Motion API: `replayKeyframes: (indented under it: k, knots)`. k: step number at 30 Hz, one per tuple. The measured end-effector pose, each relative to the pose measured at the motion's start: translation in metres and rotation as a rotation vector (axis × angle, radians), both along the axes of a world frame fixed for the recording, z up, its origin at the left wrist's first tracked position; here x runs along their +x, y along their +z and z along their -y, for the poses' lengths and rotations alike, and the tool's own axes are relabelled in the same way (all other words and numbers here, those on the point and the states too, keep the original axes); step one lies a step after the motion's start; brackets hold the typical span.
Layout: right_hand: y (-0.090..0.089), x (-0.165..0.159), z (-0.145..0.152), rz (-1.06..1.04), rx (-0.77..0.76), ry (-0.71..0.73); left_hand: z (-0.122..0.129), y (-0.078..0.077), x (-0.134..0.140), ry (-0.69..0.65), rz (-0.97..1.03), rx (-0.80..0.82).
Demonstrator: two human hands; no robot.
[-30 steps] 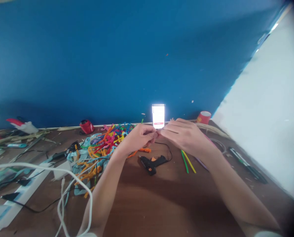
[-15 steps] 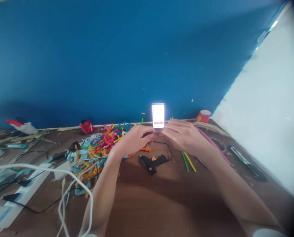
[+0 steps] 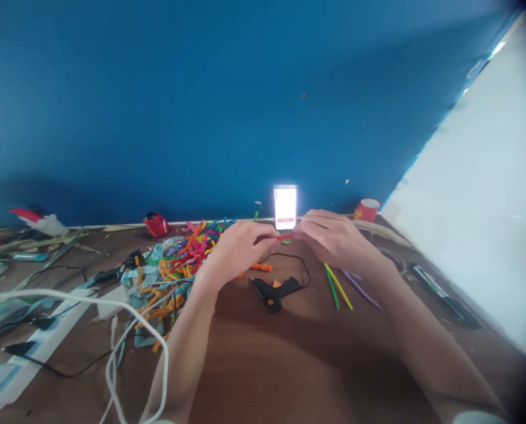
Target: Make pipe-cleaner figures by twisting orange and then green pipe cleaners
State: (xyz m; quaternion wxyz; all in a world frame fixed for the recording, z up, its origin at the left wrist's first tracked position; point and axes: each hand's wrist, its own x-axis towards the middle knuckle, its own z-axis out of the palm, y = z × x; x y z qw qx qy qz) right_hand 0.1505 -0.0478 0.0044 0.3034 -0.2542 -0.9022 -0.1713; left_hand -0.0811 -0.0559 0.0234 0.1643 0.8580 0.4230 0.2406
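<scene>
My left hand [image 3: 244, 247] and my right hand [image 3: 333, 237] are raised over the far part of the table, a short gap apart. Between their fingertips runs a thin red pipe cleaner [image 3: 285, 237], pinched at both ends. A bit of green shows just beneath it; whether it is joined to the red one I cannot tell. Fingers on both hands are closed, and the tips are partly hidden. Behind them stands a phone [image 3: 286, 207] with a bright screen. Below the hands lies a black glue gun [image 3: 275, 292] with its cord looping upward.
Left of my hands spreads a tangled pile of coloured pipe cleaners [image 3: 192, 253]. A green stem, a yellow stem [image 3: 340, 288] and a purple stem [image 3: 363, 291] lie below my right hand. White cables [image 3: 163, 353] and a power strip [image 3: 46, 341] occupy the left. Pens [image 3: 443, 294] lie right.
The red pipe cleaner shows more plainly between my fingers, with green below it. A pink strand beyond my right wrist is out of sight, and the purple stem shows more. My hands have barely shifted.
</scene>
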Motion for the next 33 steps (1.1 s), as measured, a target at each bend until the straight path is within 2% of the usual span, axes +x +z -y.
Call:
replayKeyframes:
  k: [5,11,14,19,22,24,28,33]
  knots:
    - [0.003,-0.001,0.002,-0.002,0.011,-0.049,0.000,-0.001,0.001,0.034,0.046,0.022]
    - [0.001,-0.001,0.001,0.152,0.171,-0.152,-0.003,-0.006,0.002,0.015,0.144,-0.153]
    - [0.001,-0.003,0.003,0.234,0.223,-0.182,-0.004,-0.008,0.003,0.028,0.139,-0.186]
    - [-0.005,-0.009,0.004,0.284,0.253,-0.182,-0.010,-0.013,0.004,-0.018,0.175,-0.296]
    - [-0.011,-0.013,0.003,0.286,0.222,-0.166,-0.011,-0.013,0.004,-0.049,0.174,-0.339]
    - [-0.014,-0.014,0.002,0.293,0.161,-0.153,-0.009,-0.011,0.005,-0.031,0.098,-0.240]
    - [-0.015,-0.014,-0.001,0.258,-0.053,-0.136,-0.007,-0.008,0.006,0.014,-0.116,0.112]
    - [-0.007,-0.007,-0.004,0.046,-0.403,0.040,-0.011,-0.011,0.003,-0.161,-0.190,0.374]
